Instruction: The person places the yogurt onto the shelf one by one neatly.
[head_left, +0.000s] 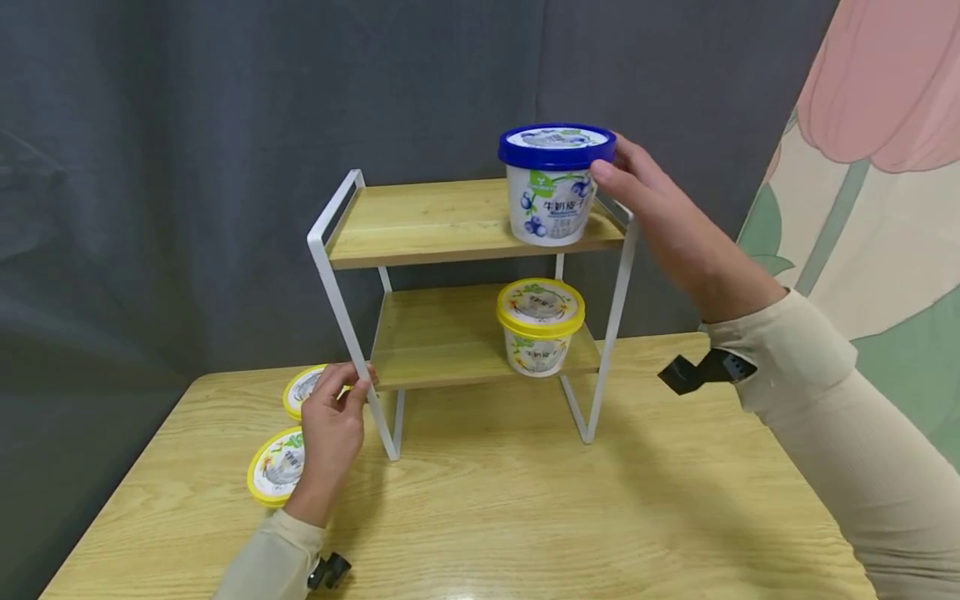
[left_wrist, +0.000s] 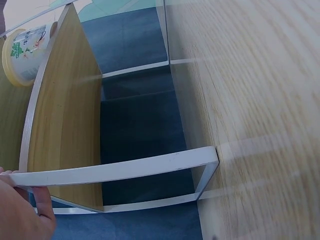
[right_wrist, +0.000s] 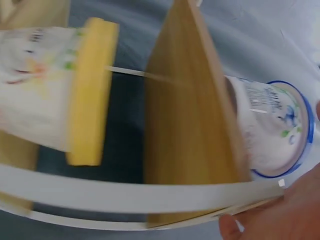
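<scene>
A two-tier shelf rack (head_left: 420,218) with wooden boards and white metal legs stands on the table. My left hand (head_left: 335,425) pinches its left front leg beside the lower board; in the left wrist view the fingers (left_wrist: 44,202) bend round the white bar. My right hand (head_left: 663,208) holds the right side of a blue-lidded tub (head_left: 551,200) with blueberry pictures, thumb at the lid's edge. That tub is upright at the right end of the upper board, near its front edge. Below it, a yellow-lidded tub (head_left: 538,350) sits on the lower board (head_left: 442,333).
Two more yellow-lidded tubs, a nearer one (head_left: 277,468) and a farther one (head_left: 302,390), are left of the rack, partly behind my left hand. A dark curtain (head_left: 247,167) hangs behind the wooden table (head_left: 480,508). At the right is a flower-painted panel (head_left: 885,233).
</scene>
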